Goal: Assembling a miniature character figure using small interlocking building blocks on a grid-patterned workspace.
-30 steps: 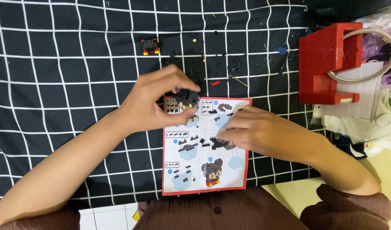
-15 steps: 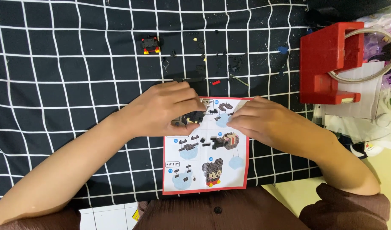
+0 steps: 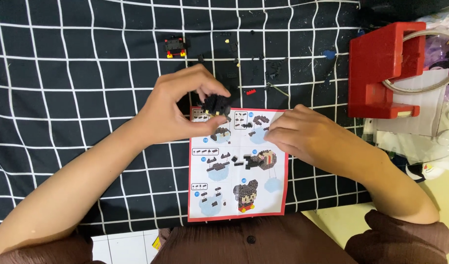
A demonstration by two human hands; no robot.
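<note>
Head view: two bare hands over a red-bordered paper instruction sheet (image 3: pixel 239 181) on a black cloth with a white grid (image 3: pixel 63 73).

Left hand (image 3: pixel 178 110) pinching a small black block assembly (image 3: pixel 215 103) between thumb and fingertips, just above the sheet's top left corner. Right hand (image 3: pixel 305 137) resting fingers-down on the sheet's upper right part; whether pinching a piece, cannot tell. Small red-and-black block model (image 3: pixel 176 47) and scattered tiny loose pieces (image 3: pixel 251 91) farther up the cloth; red plastic tape dispenser (image 3: pixel 381 68) at right.

The left hand (image 3: pixel 178 110) is curled, its fingertips pinched together toward three o'clock. The right hand (image 3: pixel 302 134) lies palm down, fingers pointing to nine o'clock.
</note>
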